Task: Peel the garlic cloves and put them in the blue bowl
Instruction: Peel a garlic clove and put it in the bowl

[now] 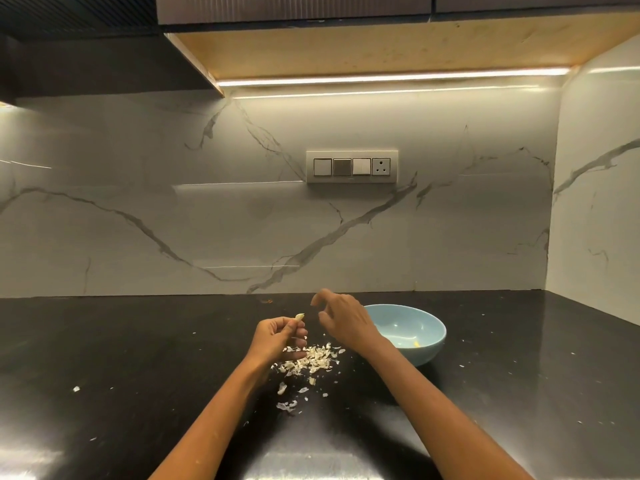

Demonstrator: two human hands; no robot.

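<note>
Head view: we look down at a black counter (138,358) with both our hands out in front, a marble wall behind
Left hand (277,337): our fingers are curled closed around a garlic clove (299,317), its pale tip poking up past the fingertips
Right hand (341,318): held above the counter just beside the clove, fingers loosely spread and bent, gripping nothing that we can see
Blue bowl (429,337): sits to the right, partly behind our right wrist; a small yellowish piece lies inside near the bottom, likely a peeled clove, though we cannot count what the arm hides
Peels (311,358): a heap of papery skins lies under our hands, with stray flakes scattered nearer to us
Progress: the heap suggests we have peeled several cloves; the one in hand is not yet in the bowl
Left to do: finish skinning this clove and drop it in; we see no other unpeeled cloves on the counter
</note>
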